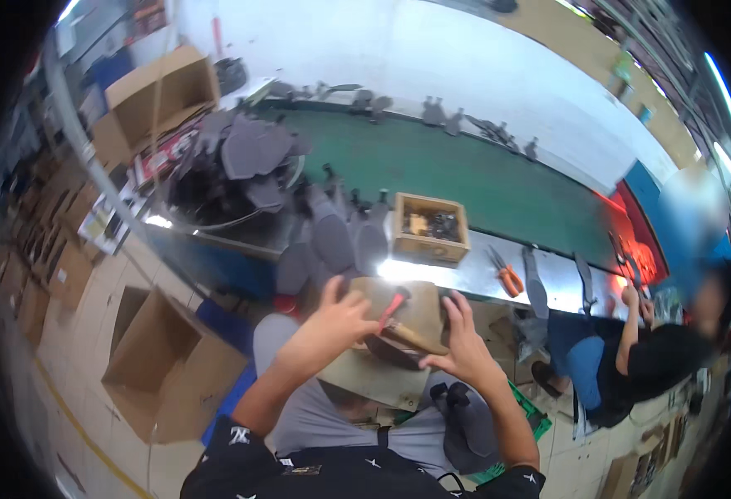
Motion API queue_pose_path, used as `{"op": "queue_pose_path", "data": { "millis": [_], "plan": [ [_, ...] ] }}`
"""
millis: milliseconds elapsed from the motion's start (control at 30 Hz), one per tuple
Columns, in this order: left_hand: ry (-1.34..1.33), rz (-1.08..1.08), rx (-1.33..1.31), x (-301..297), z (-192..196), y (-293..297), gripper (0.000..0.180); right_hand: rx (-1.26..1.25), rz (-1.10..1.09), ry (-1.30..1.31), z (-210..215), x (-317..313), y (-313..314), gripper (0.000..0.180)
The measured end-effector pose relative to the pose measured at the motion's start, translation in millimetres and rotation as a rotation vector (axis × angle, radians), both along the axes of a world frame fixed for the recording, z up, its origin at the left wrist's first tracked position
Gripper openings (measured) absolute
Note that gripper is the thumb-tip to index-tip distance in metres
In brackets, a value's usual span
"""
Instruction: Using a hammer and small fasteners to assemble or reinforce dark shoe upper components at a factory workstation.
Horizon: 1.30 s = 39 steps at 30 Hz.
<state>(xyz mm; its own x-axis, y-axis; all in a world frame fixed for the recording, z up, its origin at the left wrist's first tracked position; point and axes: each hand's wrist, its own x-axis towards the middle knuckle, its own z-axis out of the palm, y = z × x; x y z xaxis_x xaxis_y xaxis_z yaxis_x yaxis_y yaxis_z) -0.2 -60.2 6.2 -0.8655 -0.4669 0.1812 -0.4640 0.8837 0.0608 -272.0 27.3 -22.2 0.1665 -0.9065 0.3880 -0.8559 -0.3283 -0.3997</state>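
Observation:
A tan leather shoe upper [419,312] rests on my lap, just below the edge of the metal worktable [473,279]. My left hand [332,323] grips its left side, fingers curled over the top. My right hand [463,343] presses on its right side. A hammer [405,333] with a wooden handle and a red part near its head lies across the upper between my hands. Its handle runs into my right palm, between thumb and fingers. A wider tan piece [374,378] hangs below over my knees.
On the worktable stand a wooden box of small parts [430,226], orange-handled pliers [508,280] and stacked grey shoe pieces [332,237]. A green conveyor belt [465,179] runs behind. An open cardboard box [166,366] sits on the floor at left. Another person [623,358] sits at right.

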Motion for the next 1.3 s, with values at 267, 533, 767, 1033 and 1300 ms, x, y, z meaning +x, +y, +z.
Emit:
{"op": "queue_pose_path", "data": {
  "millis": [267,533,767,1033,1300],
  "plan": [
    [-0.322,-0.323,0.064,-35.7,9.1,-19.7,0.018,0.314,-0.093,0.132,-51.7,-11.9,36.0,0.058],
    [-0.604,-0.613,0.420,-141.1,-79.9,-121.2,0.033,0.110,-0.416,-0.711,-70.1,-43.9,109.2,0.019],
    [0.084,-0.182,0.233,-197.3,-51.2,-223.2,0.025,0.167,-0.549,-1.299,-36.0,-23.6,137.5,0.017],
    [0.103,-0.002,0.451,-214.6,-87.3,-278.8,0.020,0.003,-0.553,-1.064,-59.5,-0.5,121.2,0.023],
    [0.120,-0.105,0.375,-194.6,-84.9,-276.0,0.026,0.095,-0.456,-1.424,-51.9,-5.3,110.2,0.017]
  ]
}}
